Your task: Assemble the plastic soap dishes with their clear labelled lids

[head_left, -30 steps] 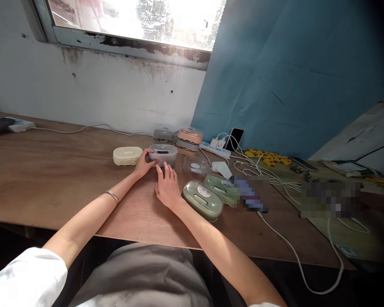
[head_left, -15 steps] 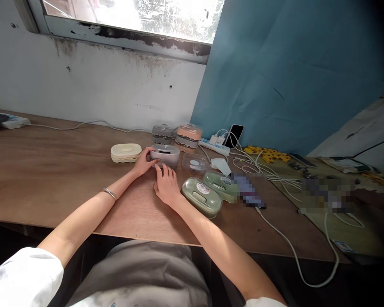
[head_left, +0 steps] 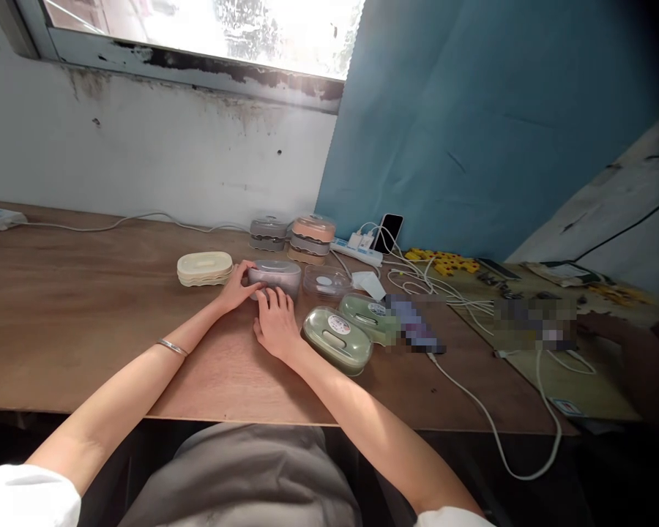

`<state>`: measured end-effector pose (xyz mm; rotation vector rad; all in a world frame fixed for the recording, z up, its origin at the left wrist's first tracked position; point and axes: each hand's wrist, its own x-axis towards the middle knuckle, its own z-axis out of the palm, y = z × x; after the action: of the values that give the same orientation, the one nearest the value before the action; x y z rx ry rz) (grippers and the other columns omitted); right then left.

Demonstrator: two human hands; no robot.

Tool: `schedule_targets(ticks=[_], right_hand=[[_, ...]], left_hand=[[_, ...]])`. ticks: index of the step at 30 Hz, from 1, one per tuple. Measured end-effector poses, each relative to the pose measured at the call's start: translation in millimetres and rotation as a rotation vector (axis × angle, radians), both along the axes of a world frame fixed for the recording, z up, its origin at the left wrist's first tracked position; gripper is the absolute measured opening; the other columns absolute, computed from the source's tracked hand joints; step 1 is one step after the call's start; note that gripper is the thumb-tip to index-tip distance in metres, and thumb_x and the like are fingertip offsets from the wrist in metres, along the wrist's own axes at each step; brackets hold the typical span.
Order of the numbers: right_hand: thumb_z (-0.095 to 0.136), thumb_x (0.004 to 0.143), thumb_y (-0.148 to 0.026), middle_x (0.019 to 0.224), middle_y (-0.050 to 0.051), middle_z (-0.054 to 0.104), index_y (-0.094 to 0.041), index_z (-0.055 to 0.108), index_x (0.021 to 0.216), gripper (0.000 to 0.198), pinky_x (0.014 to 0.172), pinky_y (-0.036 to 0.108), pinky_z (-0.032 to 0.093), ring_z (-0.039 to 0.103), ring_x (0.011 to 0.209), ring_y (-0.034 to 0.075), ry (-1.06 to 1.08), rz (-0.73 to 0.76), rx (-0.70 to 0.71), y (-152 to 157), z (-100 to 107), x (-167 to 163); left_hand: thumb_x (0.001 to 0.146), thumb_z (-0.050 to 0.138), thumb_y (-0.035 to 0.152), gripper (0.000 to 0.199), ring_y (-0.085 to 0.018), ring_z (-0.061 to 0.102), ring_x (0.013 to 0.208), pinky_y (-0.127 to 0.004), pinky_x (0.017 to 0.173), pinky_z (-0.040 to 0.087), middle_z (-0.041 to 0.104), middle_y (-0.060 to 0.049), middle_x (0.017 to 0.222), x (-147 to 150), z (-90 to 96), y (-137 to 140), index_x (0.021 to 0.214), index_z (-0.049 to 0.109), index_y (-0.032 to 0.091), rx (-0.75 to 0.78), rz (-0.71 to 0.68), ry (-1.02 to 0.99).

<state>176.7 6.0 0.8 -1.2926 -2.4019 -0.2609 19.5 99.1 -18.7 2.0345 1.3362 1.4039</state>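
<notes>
A greyish-lilac oval soap box (head_left: 277, 274) stands on the wooden table in front of me. My left hand (head_left: 239, 287) is wrapped round its left end, thumb along the front and fingers at the back. Against the front side rest the fingertips of my right hand (head_left: 277, 322), its fingers slightly spread and the palm low over the wood. Left of the box sits a stack of cream oval trays (head_left: 204, 268). A clear oval lid (head_left: 325, 282) lies to the right. Two green lidded boxes, a nearer one (head_left: 337, 340) and a farther one (head_left: 369, 316), are beside my right forearm.
Behind stand a grey stacked box (head_left: 268, 233) and a peach-and-grey stack (head_left: 312, 236). A power strip (head_left: 356, 251), a phone (head_left: 389, 233), a white paper piece (head_left: 369, 284) and looping white cables (head_left: 417, 282) occupy the right. Another person's arm (head_left: 609, 326) shows at far right.
The whole view has shifted, so things sit farther left. Both hands remain at the lilac box; the dark slot seen on its top before no longer shows.
</notes>
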Motion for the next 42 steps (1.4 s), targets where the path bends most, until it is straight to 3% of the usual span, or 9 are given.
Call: schedule_targets(ticks=[8,13,20,24,28,31,33,38,42], right_hand=[[0.049,0.081,-0.019,0.129,0.018,0.046,-0.010,0.039,0.132,0.053,0.101,0.052,0.029,0.036,0.120,0.034,0.018,-0.023,0.032,-2.5,2.4,-0.2],[0.051,0.081,-0.021,0.114,0.015,0.055,-0.011,0.042,0.130,0.051,0.095,0.047,0.033,0.039,0.116,0.034,-0.038,0.009,0.044,-0.8,7.7,3.5],[0.050,0.082,-0.020,0.110,0.016,0.059,-0.010,0.043,0.126,0.046,0.095,0.053,0.031,0.038,0.118,0.035,-0.079,0.012,0.011,1.7,7.2,5.8],[0.049,0.083,-0.021,0.108,0.016,0.060,-0.012,0.047,0.120,0.038,0.094,0.052,0.033,0.045,0.111,0.031,-0.096,0.010,-0.016,3.5,3.4,6.5],[0.046,0.085,-0.021,0.108,0.015,0.060,-0.012,0.047,0.120,0.036,0.090,0.049,0.038,0.049,0.104,0.029,-0.102,0.018,-0.033,4.2,1.3,6.8],[0.045,0.086,-0.020,0.111,0.015,0.059,-0.013,0.047,0.121,0.036,0.088,0.047,0.039,0.049,0.104,0.028,-0.110,0.041,-0.053,4.4,1.1,6.7],[0.044,0.086,-0.020,0.113,0.015,0.058,-0.014,0.047,0.121,0.036,0.086,0.044,0.040,0.050,0.102,0.027,-0.119,0.057,-0.071,4.7,1.0,7.0],[0.042,0.089,-0.022,0.113,0.012,0.057,-0.016,0.047,0.119,0.031,0.082,0.042,0.042,0.053,0.097,0.026,-0.153,0.096,-0.083,5.3,1.2,8.4],[0.043,0.089,-0.022,0.112,0.012,0.057,-0.015,0.048,0.117,0.030,0.081,0.043,0.042,0.053,0.097,0.026,-0.163,0.106,-0.073,4.8,2.5,9.2]], left_hand=[[0.091,0.056,0.033,0.029,-0.019,0.060,0.094,-0.039,0.080,0.052,0.058,-0.008,0.111,1.8,1.7,-3.4,0.113,0.055,0.014,-0.060,-0.026,-0.059],[0.089,0.059,0.031,0.025,-0.018,0.060,0.087,-0.036,0.077,0.052,0.059,-0.006,0.104,4.1,2.1,-2.7,0.107,0.056,0.013,-0.057,-0.031,-0.114],[0.076,0.065,0.039,0.031,-0.019,0.058,0.093,-0.033,0.083,0.050,0.057,-0.004,0.103,3.8,10.6,-2.6,0.099,0.054,0.021,0.016,0.026,-0.151],[0.073,0.065,0.043,0.034,-0.020,0.056,0.100,-0.034,0.089,0.047,0.055,-0.004,0.110,-25.2,23.2,-3.5,0.098,0.053,0.023,0.095,0.155,-0.138],[0.066,0.069,0.042,0.037,-0.022,0.053,0.102,-0.041,0.100,0.039,0.056,-0.002,0.102,-82.6,29.3,-19.1,0.094,0.055,0.023,0.154,0.361,-0.065],[0.063,0.070,0.040,0.038,-0.024,0.047,0.111,-0.048,0.107,0.029,0.055,0.000,0.105,-124.0,28.8,-36.8,0.094,0.055,0.025,0.120,0.490,0.022],[0.063,0.069,0.040,0.037,-0.023,0.048,0.111,-0.049,0.105,0.030,0.056,0.003,0.104,-142.5,27.0,-45.3,0.095,0.055,0.027,0.050,0.522,0.066],[0.064,0.068,0.049,0.038,-0.019,0.054,0.103,-0.045,0.098,0.041,0.058,0.002,0.107,-154.7,19.0,-47.2,0.093,0.055,0.028,-0.120,0.489,0.063],[0.054,0.074,0.052,0.048,-0.018,0.057,0.094,-0.041,0.093,0.046,0.053,-0.002,0.113,-148.3,16.9,-44.3,0.090,0.054,0.026,-0.195,0.474,0.019]])
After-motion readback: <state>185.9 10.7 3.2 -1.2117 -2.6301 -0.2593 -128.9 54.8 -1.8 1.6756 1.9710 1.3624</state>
